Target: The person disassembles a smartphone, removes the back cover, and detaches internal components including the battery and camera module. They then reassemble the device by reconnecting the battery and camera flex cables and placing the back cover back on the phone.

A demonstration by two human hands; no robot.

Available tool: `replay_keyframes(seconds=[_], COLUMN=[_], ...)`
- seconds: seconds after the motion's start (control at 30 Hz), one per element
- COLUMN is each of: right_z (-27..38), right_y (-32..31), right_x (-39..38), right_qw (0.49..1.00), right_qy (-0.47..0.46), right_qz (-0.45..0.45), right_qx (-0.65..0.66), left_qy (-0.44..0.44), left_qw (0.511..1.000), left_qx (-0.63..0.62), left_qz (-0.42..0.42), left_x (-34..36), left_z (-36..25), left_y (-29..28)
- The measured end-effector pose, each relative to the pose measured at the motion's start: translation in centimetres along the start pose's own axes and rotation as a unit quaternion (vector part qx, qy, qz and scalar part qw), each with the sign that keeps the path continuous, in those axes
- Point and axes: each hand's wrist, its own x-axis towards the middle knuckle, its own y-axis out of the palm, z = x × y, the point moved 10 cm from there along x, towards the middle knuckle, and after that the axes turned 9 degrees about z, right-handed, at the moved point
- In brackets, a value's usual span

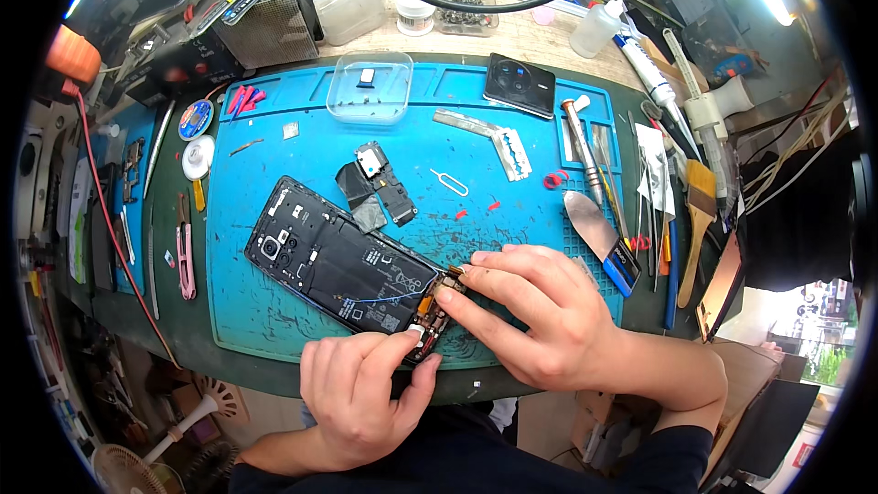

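Observation:
An opened black smartphone [343,252] lies slanted on the blue repair mat [274,329], its battery and inner parts bare. A thin blue wire [389,298] runs across the battery to the small circuit board [428,316] at the phone's near right end. My left hand [361,393] is closed on that end's lower corner, thumb and forefinger at the edge. My right hand [549,316] has its fingertips pressed together on the board and the upper corner. A small gold-and-dark flex piece [455,271] shows by its fingertips. Whether it is pinched is partly hidden.
Above the phone lie a removed black cover part [389,187] and a SIM ejector pin [450,183]. Farther back are a clear plastic box [370,91] and a black camera cover panel [519,85]. A metal pry blade [599,233], screwdriver [583,146] and brush [700,220] lie right.

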Motion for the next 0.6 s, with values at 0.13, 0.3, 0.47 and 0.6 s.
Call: replay_keyframes(seconds=[0.13,0.3,0.47,0.6], right_z=[0.0,-0.1,-0.1,-0.1], right_y=[-0.1,-0.1,-0.1,-0.2], right_x=[-0.1,-0.2,-0.4,-0.5], right_qw=[1.000,1.000,1.000,1.000], right_qy=[0.006,0.002,0.000,0.001], right_qz=[-0.003,-0.004,-0.021,-0.030], right_qx=[0.004,0.005,0.001,-0.004], left_qy=[0.016,0.017,-0.038,-0.001], left_qw=[0.998,0.997,0.995,0.999], left_qx=[0.033,0.052,-0.021,-0.023], left_qz=[0.059,0.063,0.092,0.034], left_x=[0.9,1.2,2.3,4.9], left_z=[-0.7,-0.8,0.5,0.7], left_y=[0.1,0.2,-0.5,-1.3])
